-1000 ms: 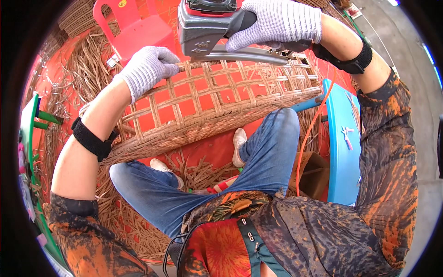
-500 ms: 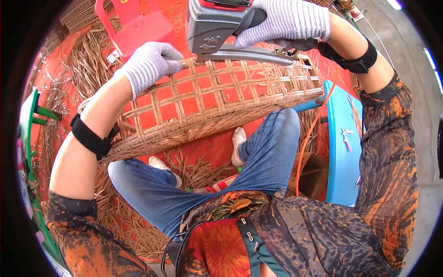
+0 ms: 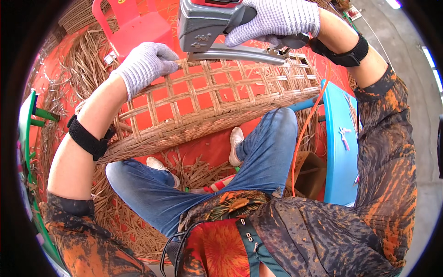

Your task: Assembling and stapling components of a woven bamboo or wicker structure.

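Note:
A large brown woven basket (image 3: pixel 184 121) with an open lattice side stands tilted across my knees. My left hand (image 3: pixel 146 67), in a pale ribbed glove, pinches its far rim left of centre. Gloved as well, my right hand (image 3: pixel 277 23) is wrapped round the handle of a grey and black staple gun (image 3: pixel 207 27). The tool's long metal magazine (image 3: pixel 240 54) lies along the rim, with its nose end close to the rim just right of my left fingers. Whether the nose touches the weave I cannot tell.
An orange hose (image 3: pixel 302 134) runs down past my right knee. Beside it are a blue stool or table (image 3: pixel 339 143) with small pink pieces on it and a cardboard box (image 3: pixel 311 173). A red chair (image 3: pixel 138 30) stands beyond my left hand. Loose strips (image 3: pixel 90 57) litter the red floor.
The staple gun and my right hand have shifted a little to the left along the rim. My left hand has moved slightly left too, still holding the rim.

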### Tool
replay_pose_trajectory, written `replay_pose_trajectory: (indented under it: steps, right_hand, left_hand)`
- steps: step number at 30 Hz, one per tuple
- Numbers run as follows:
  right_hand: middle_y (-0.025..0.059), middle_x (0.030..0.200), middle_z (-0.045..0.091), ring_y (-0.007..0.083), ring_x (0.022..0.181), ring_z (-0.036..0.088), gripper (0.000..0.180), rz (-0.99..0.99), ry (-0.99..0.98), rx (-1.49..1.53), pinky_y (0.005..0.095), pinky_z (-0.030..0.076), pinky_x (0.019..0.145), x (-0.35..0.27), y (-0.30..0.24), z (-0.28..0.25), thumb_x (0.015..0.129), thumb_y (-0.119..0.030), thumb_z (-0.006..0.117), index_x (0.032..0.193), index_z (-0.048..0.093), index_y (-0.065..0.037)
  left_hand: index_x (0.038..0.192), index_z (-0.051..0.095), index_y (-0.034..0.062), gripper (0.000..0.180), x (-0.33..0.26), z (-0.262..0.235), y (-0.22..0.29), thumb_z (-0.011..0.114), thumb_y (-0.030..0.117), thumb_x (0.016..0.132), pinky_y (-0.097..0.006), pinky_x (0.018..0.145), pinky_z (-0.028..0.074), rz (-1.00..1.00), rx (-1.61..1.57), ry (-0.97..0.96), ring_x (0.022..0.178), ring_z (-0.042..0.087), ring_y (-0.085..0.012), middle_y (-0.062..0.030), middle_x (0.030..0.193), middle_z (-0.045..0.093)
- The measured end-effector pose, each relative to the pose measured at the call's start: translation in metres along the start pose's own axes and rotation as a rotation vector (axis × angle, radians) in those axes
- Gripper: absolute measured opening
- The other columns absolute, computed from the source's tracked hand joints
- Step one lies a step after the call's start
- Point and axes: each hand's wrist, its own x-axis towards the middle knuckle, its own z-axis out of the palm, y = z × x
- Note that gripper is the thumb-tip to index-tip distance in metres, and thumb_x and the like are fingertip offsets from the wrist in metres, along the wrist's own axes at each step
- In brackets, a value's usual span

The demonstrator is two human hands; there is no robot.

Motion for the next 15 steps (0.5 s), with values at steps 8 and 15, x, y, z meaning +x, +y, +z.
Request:
replay_pose_trajectory:
  steps: [8, 15]
  right_hand:
    - [0.0013, 0.064, 0.060, 0.0103, 0.057, 0.051, 0.033, -0.160, -0.021, -0.138, 0.0279, 0.042, 0.054, 0.010, 0.016, -0.001, 0.090, -0.032, 0.075, 0.108, 0.074, -0.005]
    - [0.0040, 0.077, 0.068, 0.0121, 0.065, 0.057, 0.037, 0.057, -0.038, -0.066, 0.0283, 0.046, 0.061, -0.010, 0.001, -0.002, 0.088, -0.035, 0.076, 0.104, 0.073, -0.002]
  left_hand:
    - [0.105, 0.076, 0.0056, 0.027, 0.003, -0.004, 0.008, 0.079, 0.021, 0.083, -0.032, 0.077, 0.054, -0.084, 0.017, -0.050, 0.075, 0.064, -0.0129, -0.0063, 0.085, 0.073]
    - [0.097, 0.075, 0.0040, 0.027, 0.001, 0.005, 0.004, 0.081, 0.026, 0.081, -0.033, 0.078, 0.055, 0.000, 0.058, 0.019, 0.077, 0.067, -0.0154, -0.0073, 0.084, 0.073]
